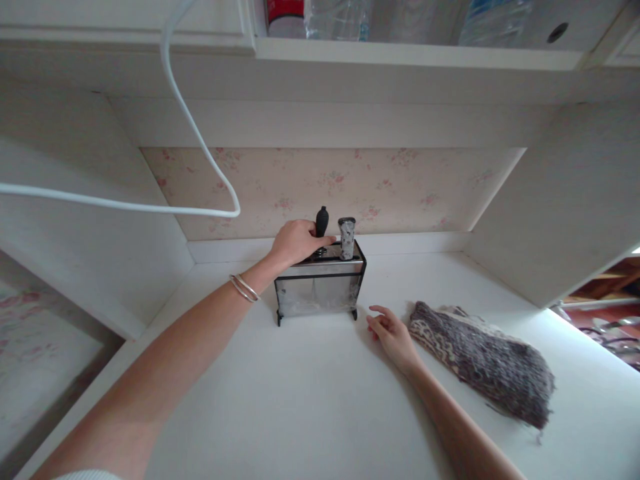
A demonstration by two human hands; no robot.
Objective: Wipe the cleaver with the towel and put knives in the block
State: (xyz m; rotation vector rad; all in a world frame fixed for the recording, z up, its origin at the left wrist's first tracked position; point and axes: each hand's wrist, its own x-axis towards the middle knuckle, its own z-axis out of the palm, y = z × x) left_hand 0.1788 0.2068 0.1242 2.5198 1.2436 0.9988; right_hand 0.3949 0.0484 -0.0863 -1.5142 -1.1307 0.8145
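Observation:
A narrow clear-and-metal holder [320, 293] with black edges and small black feet stands upright on the white counter, near the back wall. Two handles stick up from its top: a black handle [323, 220] and a grey speckled handle [347, 239]. My left hand [299, 241] is closed around the base of the black handle, thumb across its front; some of its fingers are hidden. Whatever lies below that handle is hard to make out. My right hand [393, 337] hovers low, just right of the holder's front foot, fingers loosely bent and apart, holding nothing.
A folded grey-brown knitted cloth [487, 363] lies right of my right hand. A white cable [200, 143] hangs in front at upper left. Overhead is a cabinet shelf [420, 57] with plastic-wrapped things. Side panels [555, 193] close in the counter left and right.

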